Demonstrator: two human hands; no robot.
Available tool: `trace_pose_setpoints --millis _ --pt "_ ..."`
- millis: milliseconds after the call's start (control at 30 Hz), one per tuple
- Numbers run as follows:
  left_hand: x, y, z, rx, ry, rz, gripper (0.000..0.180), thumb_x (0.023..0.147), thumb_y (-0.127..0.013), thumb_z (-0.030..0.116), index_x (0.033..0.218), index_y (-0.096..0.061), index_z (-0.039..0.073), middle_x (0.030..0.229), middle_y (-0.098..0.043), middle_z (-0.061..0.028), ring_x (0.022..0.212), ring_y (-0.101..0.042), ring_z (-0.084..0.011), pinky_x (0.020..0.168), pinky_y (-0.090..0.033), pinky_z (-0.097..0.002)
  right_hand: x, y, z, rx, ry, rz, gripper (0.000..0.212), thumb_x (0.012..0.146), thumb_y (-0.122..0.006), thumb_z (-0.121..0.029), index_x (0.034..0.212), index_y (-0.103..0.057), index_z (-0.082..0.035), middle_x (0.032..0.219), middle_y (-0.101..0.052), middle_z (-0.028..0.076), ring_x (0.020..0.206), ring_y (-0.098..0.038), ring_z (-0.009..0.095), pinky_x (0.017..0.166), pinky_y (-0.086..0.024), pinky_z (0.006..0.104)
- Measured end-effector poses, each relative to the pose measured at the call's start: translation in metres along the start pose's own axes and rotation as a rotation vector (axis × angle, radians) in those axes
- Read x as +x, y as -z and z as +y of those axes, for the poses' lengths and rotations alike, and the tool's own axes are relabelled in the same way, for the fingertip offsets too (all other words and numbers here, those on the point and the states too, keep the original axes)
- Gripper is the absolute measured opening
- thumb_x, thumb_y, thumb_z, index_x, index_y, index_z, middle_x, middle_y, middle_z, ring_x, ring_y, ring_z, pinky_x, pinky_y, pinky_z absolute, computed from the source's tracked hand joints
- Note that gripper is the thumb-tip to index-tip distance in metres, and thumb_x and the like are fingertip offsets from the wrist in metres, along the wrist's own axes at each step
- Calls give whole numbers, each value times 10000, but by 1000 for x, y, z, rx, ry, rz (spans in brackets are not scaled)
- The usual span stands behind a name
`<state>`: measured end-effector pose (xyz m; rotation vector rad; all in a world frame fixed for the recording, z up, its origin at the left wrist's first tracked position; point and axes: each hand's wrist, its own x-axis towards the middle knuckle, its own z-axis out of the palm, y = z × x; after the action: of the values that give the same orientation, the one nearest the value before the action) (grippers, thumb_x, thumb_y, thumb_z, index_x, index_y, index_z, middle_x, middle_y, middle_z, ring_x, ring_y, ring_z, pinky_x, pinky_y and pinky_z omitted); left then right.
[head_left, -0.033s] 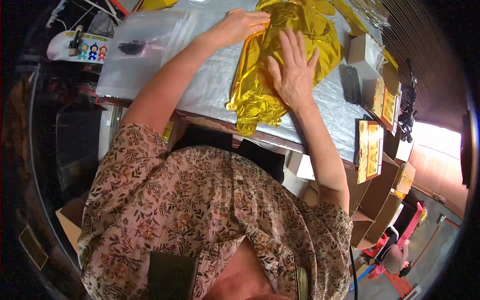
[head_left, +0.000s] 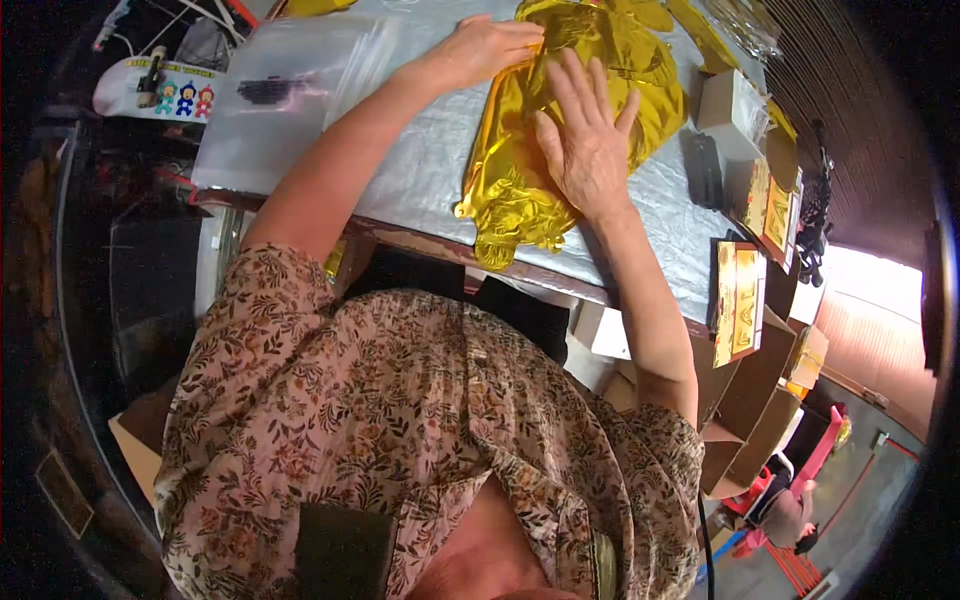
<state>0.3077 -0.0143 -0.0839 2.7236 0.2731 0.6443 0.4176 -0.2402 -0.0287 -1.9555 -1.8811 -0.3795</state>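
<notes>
nothing is shifting since the earlier frame; both hands are staying put. right hand [head_left: 585, 140] is pressing open and flat on the crinkled shiny gold foil balloon [head_left: 520, 190] lying on the grey counter [head_left: 420, 170]; farther off, left hand [head_left: 480, 50] is pinching the foil's upper edge.

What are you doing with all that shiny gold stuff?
A person in a flowery shirt is leaning over a table covered in grey sheeting. A flat gold foil balloon lies on it, one end hanging over the near edge. The right hand is spread flat on the foil, pressing it down. The left hand rests on the balloon's far edge, fingers curled over it. Clear plastic bags lie to the left, and small boxes sit to the right.
</notes>
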Motion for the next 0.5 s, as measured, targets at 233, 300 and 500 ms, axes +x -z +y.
trace_pose_setpoints --millis 233,300,500 --pt "-4 -11 -19 8 -3 29 472 1031 -568 398 1414 -601 124 1504 -561 -36 1330 -558 -245 1117 -358 -493 -5 -11 -23 156 246 -284 522 1063 -493 -322 1541 -439 -118 1605 -422 87 1498 -360 305 1241 -193 567" --pt "3 -6 0 -44 -33 56 362 991 -595 281 1283 -658 75 1379 -622 -60 1245 -589 -270 1019 -439 -467 -13 -7 -23 231 233 -344 546 1064 -492 -308 1559 -399 -96 1620 -397 96 1502 -348 310 1248 -210 538" --pt "5 -3 -5 379 -293 5 207 948 -581 165 1088 -707 79 1263 -644 -33 1261 -555 -195 853 -526 -403 -26 9 -40 301 286 -471 545 1070 -467 -289 1582 -372 -129 1647 -357 67 1512 -329 313 1259 -196 520"
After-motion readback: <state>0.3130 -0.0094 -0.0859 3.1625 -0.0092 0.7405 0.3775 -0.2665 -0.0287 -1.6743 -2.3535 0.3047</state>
